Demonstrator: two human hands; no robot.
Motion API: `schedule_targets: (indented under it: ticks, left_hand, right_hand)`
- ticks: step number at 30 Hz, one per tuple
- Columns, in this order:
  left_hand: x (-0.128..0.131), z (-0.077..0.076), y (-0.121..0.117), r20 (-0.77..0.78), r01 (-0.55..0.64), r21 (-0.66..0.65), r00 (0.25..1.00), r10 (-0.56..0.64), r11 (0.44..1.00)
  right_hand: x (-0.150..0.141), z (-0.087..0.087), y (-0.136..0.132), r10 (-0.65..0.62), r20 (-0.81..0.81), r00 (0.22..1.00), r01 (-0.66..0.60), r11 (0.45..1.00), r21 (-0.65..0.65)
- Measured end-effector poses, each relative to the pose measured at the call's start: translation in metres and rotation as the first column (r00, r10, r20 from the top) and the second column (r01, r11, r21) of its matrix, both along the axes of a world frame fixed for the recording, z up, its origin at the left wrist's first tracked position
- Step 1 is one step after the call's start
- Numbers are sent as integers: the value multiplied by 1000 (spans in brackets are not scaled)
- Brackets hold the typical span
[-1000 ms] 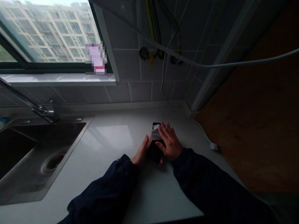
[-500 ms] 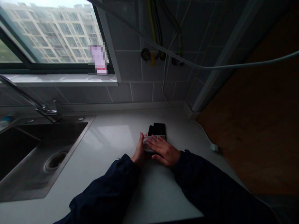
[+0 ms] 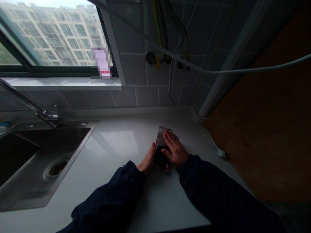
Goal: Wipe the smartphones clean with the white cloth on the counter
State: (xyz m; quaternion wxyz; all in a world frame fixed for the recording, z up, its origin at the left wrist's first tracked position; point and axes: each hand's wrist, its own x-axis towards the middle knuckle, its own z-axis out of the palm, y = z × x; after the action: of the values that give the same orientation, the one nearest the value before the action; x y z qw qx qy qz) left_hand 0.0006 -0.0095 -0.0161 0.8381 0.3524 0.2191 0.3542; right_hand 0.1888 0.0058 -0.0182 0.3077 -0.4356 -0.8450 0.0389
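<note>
A black smartphone (image 3: 160, 157) is held just above or against the pale countertop; I cannot tell which. My left hand (image 3: 147, 160) is closed around its left side, with the thumb along the edge and fingertips showing at the lower right. Over the phone's far end lies a thin grey cloth (image 3: 161, 135). My right hand (image 3: 177, 149) presses on this cloth, fingers straight and close together, its thumb across the dark screen. Another dark edge shows behind the right fingers, mostly hidden.
To the left is a steel sink (image 3: 70, 165) with a tap (image 3: 50, 117). A white cable (image 3: 206, 129) runs along the wall to a plug (image 3: 221, 153) on the right of the countertop (image 3: 116, 145). Another cable (image 3: 230, 71) hangs across the upper view.
My right hand has slid the cloth away from me, from the phone's near part to its far end. The near part of the dark screen now shows.
</note>
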Motion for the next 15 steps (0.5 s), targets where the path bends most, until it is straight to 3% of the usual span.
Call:
schedule_targets:
  ticks: [5,10,15]
  left_hand:
    - [1,3,2,50,-16,-126,999,23,992]
    - [2,18,5,116,-178,-313,968,223,933]
    - [-3,25,8,114,-230,-430,945,306,873]
  right_hand:
    - [-7,-2,-6,61,-3,998,-61,998,-9]
    - [-16,-3,-16,219,18,976,-216,971,-103]
    - [-18,6,-24,347,-63,936,-352,930,-105]
